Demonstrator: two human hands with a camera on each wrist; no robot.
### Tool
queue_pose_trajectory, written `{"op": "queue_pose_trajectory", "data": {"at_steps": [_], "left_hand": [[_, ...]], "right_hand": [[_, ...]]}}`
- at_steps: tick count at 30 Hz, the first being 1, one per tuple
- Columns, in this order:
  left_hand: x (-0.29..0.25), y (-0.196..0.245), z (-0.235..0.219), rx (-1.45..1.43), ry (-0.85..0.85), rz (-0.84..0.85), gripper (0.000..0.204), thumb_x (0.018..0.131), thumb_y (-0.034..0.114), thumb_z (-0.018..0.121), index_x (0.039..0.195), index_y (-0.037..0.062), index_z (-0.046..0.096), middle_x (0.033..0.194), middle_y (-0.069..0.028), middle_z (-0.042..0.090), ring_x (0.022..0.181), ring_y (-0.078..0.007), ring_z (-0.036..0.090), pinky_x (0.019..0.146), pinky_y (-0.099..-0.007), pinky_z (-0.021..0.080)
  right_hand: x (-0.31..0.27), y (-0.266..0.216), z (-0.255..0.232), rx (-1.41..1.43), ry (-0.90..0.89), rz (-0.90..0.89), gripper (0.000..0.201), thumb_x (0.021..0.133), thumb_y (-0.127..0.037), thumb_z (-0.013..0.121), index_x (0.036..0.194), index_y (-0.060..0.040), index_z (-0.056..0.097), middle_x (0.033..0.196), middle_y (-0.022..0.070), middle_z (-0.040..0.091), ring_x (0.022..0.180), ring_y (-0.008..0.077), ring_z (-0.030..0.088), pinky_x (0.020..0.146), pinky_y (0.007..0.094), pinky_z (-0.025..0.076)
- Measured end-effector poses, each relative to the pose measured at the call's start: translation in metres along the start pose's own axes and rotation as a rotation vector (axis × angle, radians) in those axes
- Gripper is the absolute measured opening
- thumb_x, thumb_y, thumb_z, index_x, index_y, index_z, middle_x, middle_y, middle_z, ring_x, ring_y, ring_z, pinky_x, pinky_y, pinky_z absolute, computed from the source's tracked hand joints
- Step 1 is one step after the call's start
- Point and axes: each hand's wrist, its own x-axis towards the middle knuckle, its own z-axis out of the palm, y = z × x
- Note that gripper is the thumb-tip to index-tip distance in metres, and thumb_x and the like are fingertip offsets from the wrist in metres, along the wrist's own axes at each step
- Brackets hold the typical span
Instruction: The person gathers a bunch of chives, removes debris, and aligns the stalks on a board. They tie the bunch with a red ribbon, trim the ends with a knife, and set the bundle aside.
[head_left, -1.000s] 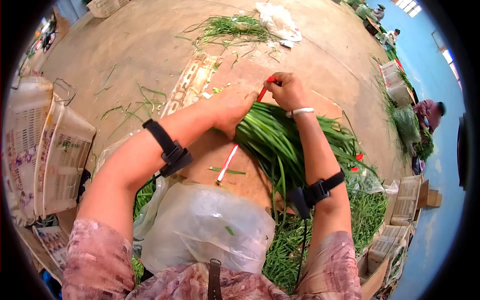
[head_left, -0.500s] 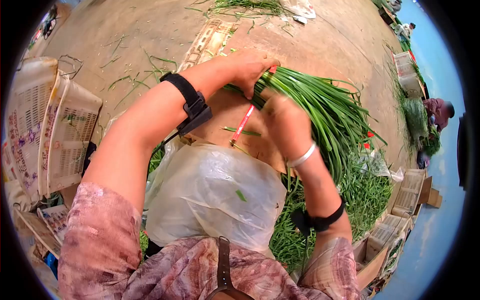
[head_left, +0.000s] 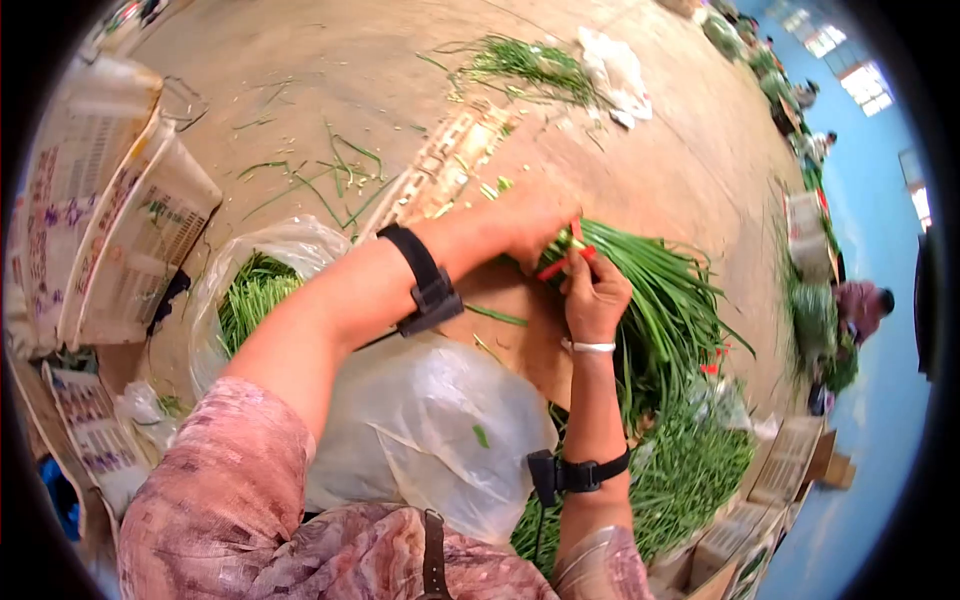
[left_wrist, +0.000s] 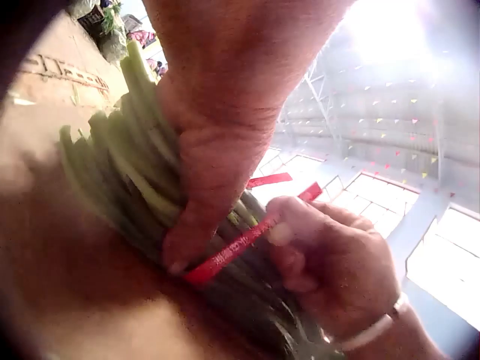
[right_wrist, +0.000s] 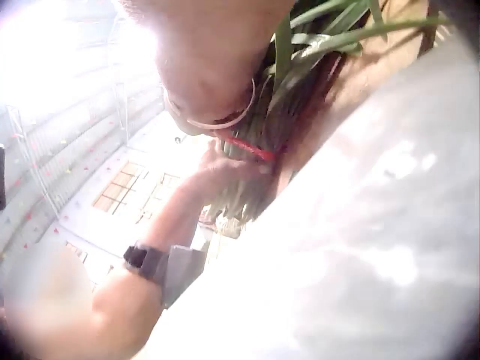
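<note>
A thick bunch of chives (head_left: 660, 300) lies across the board in front of me, leaves fanned out to the right. My left hand (head_left: 540, 218) grips it near the pale stem ends, its thumb pressing over the stems in the left wrist view. A red printed tie strip (left_wrist: 234, 251) runs across the bunch beside that thumb. My right hand (head_left: 598, 298) pinches the strip close to one end, just right of the left hand. A second red strip end (left_wrist: 270, 180) sticks out beyond the left hand. In the right wrist view the red strip (right_wrist: 251, 148) crosses the stems.
A brown board (head_left: 548, 345) lies under the work, with clear plastic (head_left: 430, 430) over my lap. Loose greens (head_left: 690, 480) are heaped at the right, and a plastic bag of greens (head_left: 215, 310) stands left. White crates (head_left: 140, 240) stand further left.
The right hand first held the strip's upper end, then swept down past the bunch, and now pinches the strip against it. The strip's lower length has left the board; the left hand keeps its grip.
</note>
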Motion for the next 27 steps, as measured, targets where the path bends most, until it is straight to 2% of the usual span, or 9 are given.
{"op": "queue_pose_trajectory", "data": {"at_steps": [4,7,8,10,11,18,24,26,27], "left_hand": [[-0.007,0.000,0.000,-0.128,-0.046,-0.034,0.077,0.040,0.031,0.085,0.106,0.0088,0.050,0.099,-0.0142,0.058,0.099,-0.0324,0.053,0.084,-0.0419,0.040],[-0.016,0.006,-0.015,-0.106,0.048,0.097,0.079,0.039,0.036,0.085,0.106,0.0104,0.050,0.102,-0.0115,0.057,0.100,-0.0306,0.053,0.084,-0.0403,0.040],[-0.017,0.007,-0.009,-0.113,0.055,0.123,0.079,0.039,0.036,0.085,0.106,0.0104,0.050,0.102,-0.0115,0.057,0.100,-0.0306,0.053,0.084,-0.0403,0.040],[-0.015,0.005,0.008,-0.060,0.223,-0.007,0.077,0.039,0.035,0.084,0.105,0.0119,0.051,0.101,-0.0099,0.057,0.099,-0.0296,0.053,0.083,-0.0396,0.040],[-0.018,0.007,0.004,-0.100,0.200,-0.011,0.076,0.040,0.033,0.083,0.106,0.0132,0.051,0.099,-0.0094,0.057,0.098,-0.0288,0.054,0.082,-0.0395,0.040],[-0.021,0.008,0.002,-0.158,0.176,-0.041,0.074,0.043,0.031,0.082,0.107,0.0135,0.050,0.098,-0.0092,0.057,0.098,-0.0280,0.054,0.083,-0.0407,0.040],[-0.023,0.010,0.014,0.004,0.308,-0.047,0.080,0.043,0.035,0.081,0.111,0.0072,0.049,0.101,-0.0115,0.056,0.100,-0.0273,0.052,0.085,-0.0392,0.039],[-0.026,0.004,0.006,-0.046,0.203,-0.055,0.088,0.046,0.039,0.081,0.118,0.0039,0.046,0.112,-0.0159,0.053,0.108,-0.0296,0.049,0.091,-0.0399,0.037],[-0.031,-0.004,0.003,-0.204,0.361,0.029,0.086,0.053,0.040,0.078,0.122,0.0031,0.043,0.118,-0.0173,0.049,0.112,-0.0301,0.046,0.095,-0.0398,0.035]], "right_hand": [[0.005,-0.003,0.000,0.044,0.000,0.109,0.009,0.082,-0.002,0.060,0.076,0.0043,0.063,0.058,0.0017,0.056,0.046,0.0045,0.046,0.041,0.0201,0.036],[0.007,-0.002,-0.001,-0.028,-0.020,0.096,0.009,0.082,-0.003,0.060,0.076,0.0037,0.063,0.057,0.0019,0.056,0.046,0.0043,0.046,0.041,0.0211,0.037],[0.006,-0.006,-0.001,-0.161,-0.038,0.085,0.007,0.080,-0.006,0.061,0.076,0.0000,0.063,0.059,0.0041,0.057,0.048,0.0112,0.052,0.045,0.0267,0.041],[0.003,-0.010,-0.003,-0.685,-0.003,-0.277,0.005,0.078,-0.009,0.062,0.078,-0.0048,0.063,0.064,0.0071,0.057,0.058,0.0216,0.058,0.052,0.0327,0.045],[0.000,-0.019,-0.001,-0.753,-0.013,-0.201,0.005,0.076,-0.012,0.064,0.079,-0.0079,0.062,0.076,0.0093,0.058,0.068,0.0288,0.058,0.058,0.0360,0.047],[0.009,-0.029,0.003,-0.897,0.017,-0.490,0.011,0.073,-0.009,0.066,0.083,-0.0065,0.064,0.106,0.0114,0.059,0.086,0.0300,0.057,0.072,0.0359,0.048],[0.028,-0.011,0.007,-0.609,-0.052,-0.467,0.009,0.072,-0.002,0.064,0.081,-0.0016,0.065,0.083,0.0122,0.064,0.077,0.0276,0.060,0.070,0.0349,0.048],[0.027,-0.005,0.003,-0.470,-0.029,-0.335,0.007,0.073,0.000,0.063,0.080,-0.0006,0.065,0.079,0.0133,0.064,0.070,0.0261,0.061,0.065,0.0324,0.048],[0.027,-0.006,0.002,-0.395,0.002,-0.384,0.006,0.075,0.002,0.062,0.080,0.0000,0.065,0.076,0.0134,0.064,0.065,0.0231,0.061,0.062,0.0294,0.048]]}}
